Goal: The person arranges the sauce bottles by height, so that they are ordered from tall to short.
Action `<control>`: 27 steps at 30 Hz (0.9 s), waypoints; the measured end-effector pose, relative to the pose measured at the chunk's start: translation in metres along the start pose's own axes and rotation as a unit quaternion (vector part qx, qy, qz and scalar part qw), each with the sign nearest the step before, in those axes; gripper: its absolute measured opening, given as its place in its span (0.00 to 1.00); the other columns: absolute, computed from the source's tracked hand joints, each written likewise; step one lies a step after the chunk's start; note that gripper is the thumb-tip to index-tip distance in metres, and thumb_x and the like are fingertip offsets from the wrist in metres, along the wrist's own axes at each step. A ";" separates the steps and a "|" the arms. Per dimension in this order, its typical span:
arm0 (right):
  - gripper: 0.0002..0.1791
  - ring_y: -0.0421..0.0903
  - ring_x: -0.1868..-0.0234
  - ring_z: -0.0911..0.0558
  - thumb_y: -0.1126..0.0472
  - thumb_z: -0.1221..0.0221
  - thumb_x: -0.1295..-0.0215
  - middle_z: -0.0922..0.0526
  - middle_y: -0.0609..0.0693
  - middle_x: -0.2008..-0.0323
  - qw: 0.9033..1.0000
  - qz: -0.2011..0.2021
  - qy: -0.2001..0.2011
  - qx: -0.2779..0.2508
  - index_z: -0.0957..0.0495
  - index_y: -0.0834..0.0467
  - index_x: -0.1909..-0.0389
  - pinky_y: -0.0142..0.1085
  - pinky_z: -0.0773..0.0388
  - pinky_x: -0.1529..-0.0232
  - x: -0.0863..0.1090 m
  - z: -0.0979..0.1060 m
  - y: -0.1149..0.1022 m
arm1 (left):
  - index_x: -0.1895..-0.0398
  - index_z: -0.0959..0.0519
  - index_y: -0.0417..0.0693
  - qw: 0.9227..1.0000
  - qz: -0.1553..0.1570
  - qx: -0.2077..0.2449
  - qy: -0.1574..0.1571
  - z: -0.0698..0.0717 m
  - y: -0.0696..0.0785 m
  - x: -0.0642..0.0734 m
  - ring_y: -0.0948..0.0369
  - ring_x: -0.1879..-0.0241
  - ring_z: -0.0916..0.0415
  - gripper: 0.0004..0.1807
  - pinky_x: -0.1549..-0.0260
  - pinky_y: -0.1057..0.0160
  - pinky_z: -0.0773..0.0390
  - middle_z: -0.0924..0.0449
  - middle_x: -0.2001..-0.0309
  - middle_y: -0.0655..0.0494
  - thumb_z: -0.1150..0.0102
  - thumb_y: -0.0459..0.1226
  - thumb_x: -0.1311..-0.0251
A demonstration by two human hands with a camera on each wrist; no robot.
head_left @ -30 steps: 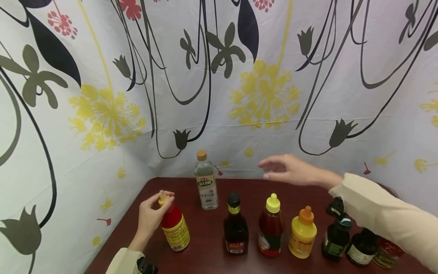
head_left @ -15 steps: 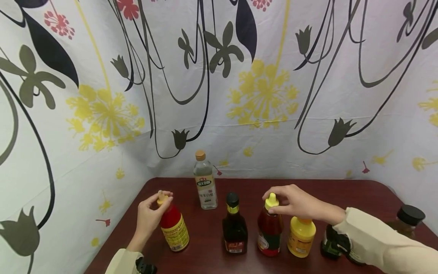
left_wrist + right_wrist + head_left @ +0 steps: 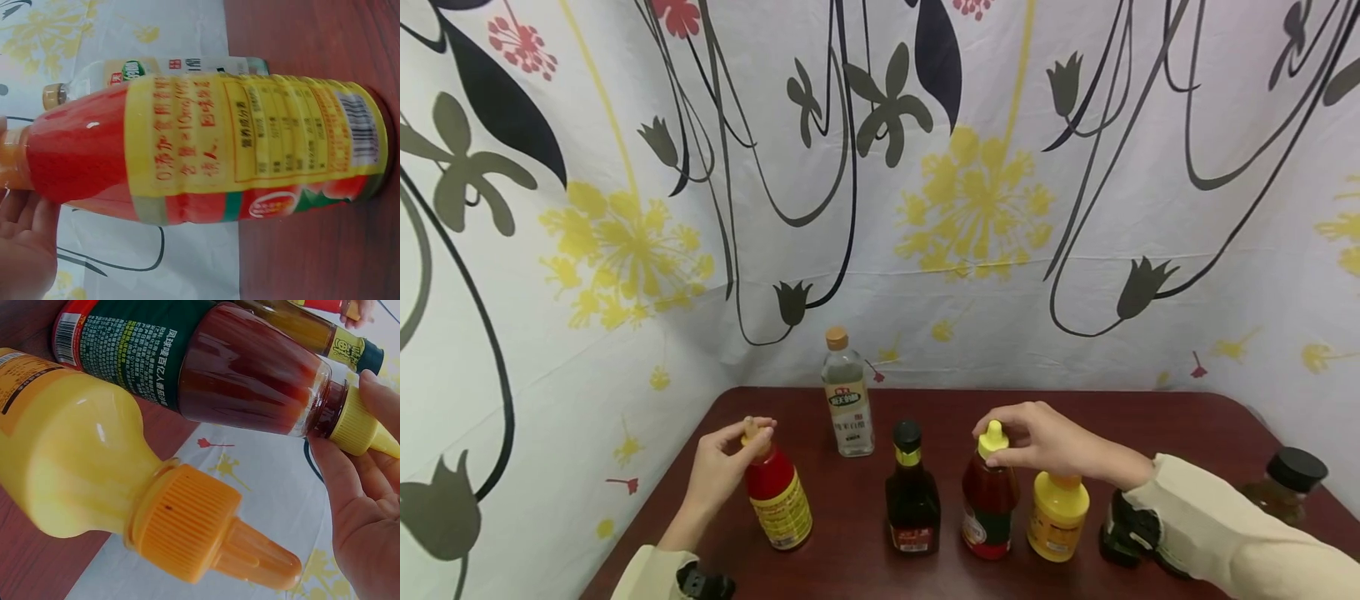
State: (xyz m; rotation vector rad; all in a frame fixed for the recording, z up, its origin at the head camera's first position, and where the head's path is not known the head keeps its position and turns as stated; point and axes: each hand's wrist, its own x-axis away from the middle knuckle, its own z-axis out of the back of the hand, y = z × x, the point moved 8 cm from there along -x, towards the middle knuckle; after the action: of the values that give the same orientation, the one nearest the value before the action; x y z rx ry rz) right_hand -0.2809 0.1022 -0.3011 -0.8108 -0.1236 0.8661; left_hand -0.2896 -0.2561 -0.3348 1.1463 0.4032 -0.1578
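Note:
At the left of the table, my left hand [image 3: 718,467] pinches the orange-yellow cap of a red sauce bottle [image 3: 781,500] with a yellow label. In the left wrist view that bottle's label [image 3: 250,134] faces the camera, and thumb and fingers are at its neck. My right hand [image 3: 1041,437] has its thumb and fingers round the pointed yellow cap [image 3: 356,422] of a dark red sauce bottle [image 3: 988,500] with a green label. Both bottles stand on the table. Next to the right hand's bottle is a yellow squeeze bottle [image 3: 1058,517], its orange cap partly hidden by the hand.
A clear white-vinegar bottle [image 3: 848,408] stands at the back left. A dark, black-capped bottle [image 3: 913,508] sits between the two held ones. Right of them, my sleeve [image 3: 1240,517] partly covers dark jars [image 3: 1120,537] and a black-lidded jar [image 3: 1292,475]. A flowered cloth [image 3: 925,250] hangs behind the table.
My right hand has come down from above the table's back edge onto the dark red bottle's yellow cap, and has stayed there over the last half second. The left hand keeps its hold.

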 end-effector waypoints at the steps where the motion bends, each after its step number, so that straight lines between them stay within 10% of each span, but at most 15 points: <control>1: 0.16 0.40 0.61 0.21 0.55 0.40 0.44 0.21 0.49 0.61 1.000 -0.001 0.000 -0.001 0.25 0.59 0.57 0.29 0.24 0.64 0.000 0.000 0.000 | 0.60 0.19 0.44 1.000 0.003 -0.006 0.000 0.000 0.001 0.000 0.72 0.59 0.27 0.13 0.66 0.70 0.24 0.20 0.59 0.52 0.42 0.40 0.45; 15: 0.16 0.41 0.61 0.21 0.56 0.40 0.45 0.21 0.49 0.63 1.000 -0.002 -0.001 -0.013 0.25 0.59 0.58 0.30 0.24 0.65 0.000 0.000 0.001 | 0.60 0.19 0.42 1.000 0.000 -0.019 -0.011 0.007 0.037 -0.016 0.70 0.60 0.26 0.15 0.63 0.71 0.26 0.20 0.59 0.51 0.41 0.42 0.46; 27: 0.16 0.40 0.62 0.21 0.56 0.39 0.46 0.21 0.52 0.63 1.000 -0.003 0.001 -0.019 0.25 0.60 0.58 0.30 0.24 0.65 -0.001 -0.001 0.001 | 0.58 0.20 0.41 0.996 -0.065 -0.029 -0.057 -0.038 0.087 -0.035 0.61 0.61 0.23 0.18 0.64 0.64 0.24 0.20 0.60 0.51 0.41 0.44 0.47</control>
State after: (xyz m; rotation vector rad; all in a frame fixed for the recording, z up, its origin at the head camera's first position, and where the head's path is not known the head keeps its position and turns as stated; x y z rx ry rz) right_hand -0.2817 0.1016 -0.3019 -0.8467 -0.1404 0.8584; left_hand -0.3019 -0.1888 -0.2604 1.0483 0.3776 -0.3220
